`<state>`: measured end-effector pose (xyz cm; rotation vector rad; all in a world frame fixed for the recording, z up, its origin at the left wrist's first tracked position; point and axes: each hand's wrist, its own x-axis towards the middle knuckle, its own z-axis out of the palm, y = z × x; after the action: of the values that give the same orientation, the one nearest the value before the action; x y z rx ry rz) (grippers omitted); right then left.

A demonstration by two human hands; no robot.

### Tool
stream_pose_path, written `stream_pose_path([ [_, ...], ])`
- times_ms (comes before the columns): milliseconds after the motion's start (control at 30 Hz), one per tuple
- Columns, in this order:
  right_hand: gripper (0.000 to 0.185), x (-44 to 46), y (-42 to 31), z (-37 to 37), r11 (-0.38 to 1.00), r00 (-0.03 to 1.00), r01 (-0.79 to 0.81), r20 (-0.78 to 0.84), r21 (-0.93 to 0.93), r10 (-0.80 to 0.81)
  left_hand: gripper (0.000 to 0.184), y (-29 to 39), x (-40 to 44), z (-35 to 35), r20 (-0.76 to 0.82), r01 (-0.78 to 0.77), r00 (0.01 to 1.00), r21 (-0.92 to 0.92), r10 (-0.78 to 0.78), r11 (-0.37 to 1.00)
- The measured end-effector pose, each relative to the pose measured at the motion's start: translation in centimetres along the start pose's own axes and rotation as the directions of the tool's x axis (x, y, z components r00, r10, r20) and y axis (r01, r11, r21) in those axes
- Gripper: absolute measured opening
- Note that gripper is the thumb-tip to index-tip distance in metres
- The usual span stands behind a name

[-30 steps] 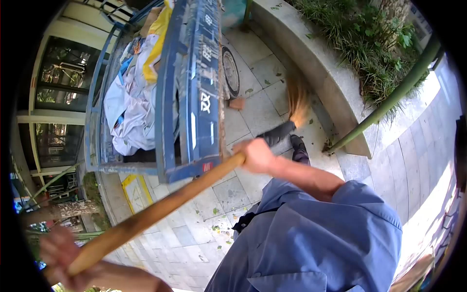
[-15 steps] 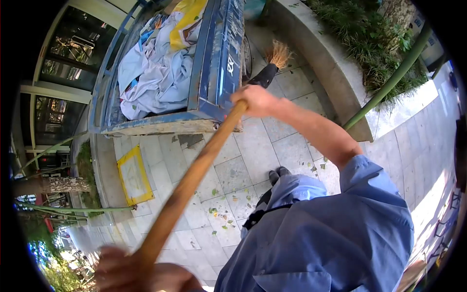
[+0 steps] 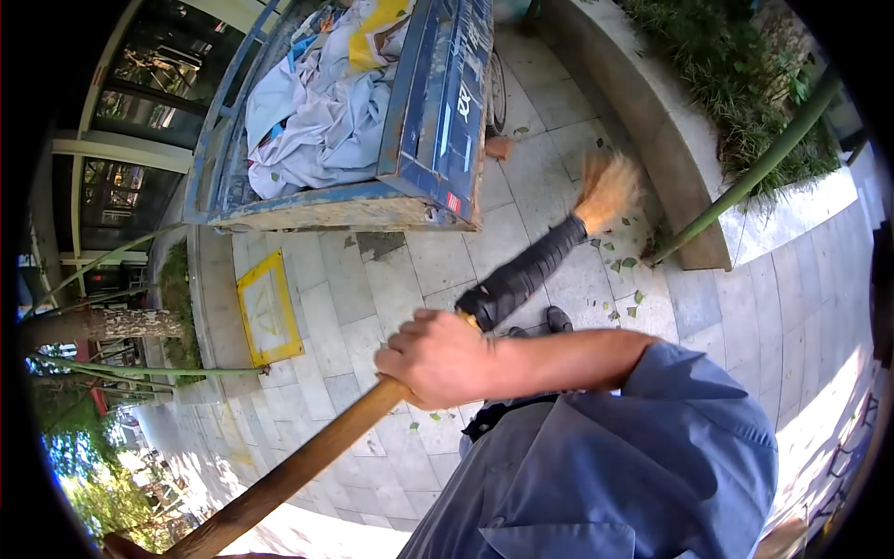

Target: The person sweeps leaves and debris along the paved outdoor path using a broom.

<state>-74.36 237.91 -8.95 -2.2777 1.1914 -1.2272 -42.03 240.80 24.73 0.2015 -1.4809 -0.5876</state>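
The bottom edge near eight o'clock cuts off most of your left hand [image 3: 126, 548], so its grip is unclear. Your right hand [image 3: 438, 359] hides part of the handle [image 3: 298, 463]. At two, your broom's bristles [image 3: 610, 191] blur. Toward eleven, the top edge crops the cart [image 3: 436, 191], whose side partly hides a wheel [image 3: 499, 93].

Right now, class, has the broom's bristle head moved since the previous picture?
Yes: the bristle head has moved away from the cart wheel, toward the foot of the green pole.
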Motion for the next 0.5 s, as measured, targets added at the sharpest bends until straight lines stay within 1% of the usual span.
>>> stream_pose_path([
  [33, 0.010, 1.0, 0.3, -0.5, 1.000, 0.998, 0.014, 0.061, -0.021, -0.012, 0.031, 0.9, -0.6, -0.4, 0.050, -0.029, 0.998, 0.064, 0.026, 0.998],
  [67, 0.010, 1.6, 1.3, -0.4, 0.999, 0.998, 0.018, 0.053, -0.046, -0.016, 0.031, 1.5, -1.2, -1.0, 0.101, -0.066, 0.993, 0.126, 0.054, 0.990],
  [100, 0.011, 2.2, 2.9, 0.0, 0.997, 0.999, 0.019, 0.043, -0.071, -0.016, 0.029, 0.6, -2.4, -0.8, 0.265, -0.089, 0.963, 0.127, 0.053, 0.988],
  [133, 0.011, 2.6, 4.9, 0.2, 0.994, 0.993, -0.034, 0.108, -0.101, 0.045, 0.029, -0.5, -4.3, -0.7, 0.263, -0.092, 0.963, 0.121, 0.057, 0.988],
  [167, 0.012, 2.7, 7.2, 0.7, 0.987, 0.979, -0.090, 0.171, -0.132, 0.112, 0.028, -2.9, -6.7, 1.9, 0.304, -0.108, 0.952, 0.216, 0.038, 0.970],
  [200, 0.011, 2.2, 10.0, 1.7, 0.987, 0.983, -0.107, 0.137, -0.123, 0.124, 0.027, -5.1, -9.3, 4.3, 0.343, -0.127, 0.939, 0.313, 0.012, 0.941],
  [233, 0.011, 1.5, 13.2, 2.8, 0.986, 0.986, -0.118, 0.102, -0.118, 0.131, 0.027, -6.9, -11.6, 4.6, 0.377, -0.154, 0.926, 0.403, -0.010, 0.902],
  [267, 0.011, 0.4, 16.5, 3.8, 0.983, 0.981, -0.165, 0.093, -0.076, 0.171, 0.020, -8.4, -14.1, 2.8, 0.471, -0.124, 0.882, 0.237, -0.002, 0.964],
  [300, 0.011, -1.4, 18.5, 5.3, 0.976, 0.973, -0.215, 0.085, -0.029, 0.217, 0.020, -10.5, -15.0, 4.7, 0.677, -0.160, 0.733, 0.268, -0.068, 0.950],
  [333, 0.011, -3.5, 19.5, 6.8, 0.967, 0.960, -0.251, 0.116, -0.041, 0.254, 0.022, -12.1, -16.4, 6.3, 0.661, -0.133, 0.745, 0.276, -0.088, 0.952],
  [367, 0.011, -5.5, 19.8, 8.3, 0.955, 0.944, -0.292, 0.147, -0.052, 0.296, 0.024, -14.0, -19.4, 7.5, 0.378, -0.081, 0.926, 0.267, -0.027, 0.960],
  [433, 0.010, -9.3, 16.1, 12.2, 0.900, 0.873, -0.423, 0.219, -0.103, 0.436, 0.026, -14.8, -18.8, 3.1, 0.335, 0.083, 0.930, 0.207, -0.150, 0.975],
  [500, 0.011, -10.9, 8.6, 15.2, 0.867, 0.849, -0.495, 0.179, -0.056, 0.497, 0.027, -12.9, -16.1, -5.4, 0.463, 0.084, 0.876, 0.126, -0.133, 0.989],
])
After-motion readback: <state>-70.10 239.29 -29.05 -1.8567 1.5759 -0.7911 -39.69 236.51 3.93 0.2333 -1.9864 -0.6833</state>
